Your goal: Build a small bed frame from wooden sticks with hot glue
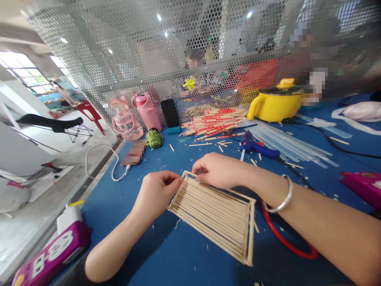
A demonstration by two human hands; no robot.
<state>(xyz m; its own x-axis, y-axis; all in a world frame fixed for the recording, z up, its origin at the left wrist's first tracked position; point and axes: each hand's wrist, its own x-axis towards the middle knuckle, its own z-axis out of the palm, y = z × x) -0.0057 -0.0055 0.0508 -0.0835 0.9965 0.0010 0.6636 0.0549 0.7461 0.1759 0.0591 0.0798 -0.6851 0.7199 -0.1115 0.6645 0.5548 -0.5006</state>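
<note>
A shallow rectangular tray made of thin wooden sticks [214,214] lies tilted over the blue table, its slats side by side inside a raised stick rim. My left hand [159,188] is closed at its far left corner, thumb and forefinger pinching the rim there. Just to the right, my right hand [216,171] has its fingers closed on the far edge, with part of that edge hidden behind them. Beyond my right wrist lies a blue glue gun [260,149] with a stick in its back end.
Bundled wooden sticks [214,122] and clear glue sticks [285,139] lie at the back, near a yellow pot [276,105]. Green yarn [154,138], a pink bottle [148,112] and a phone [170,113] stand left. Purple power strips [53,252] flank the table. A perforated metal screen [125,51] rises behind.
</note>
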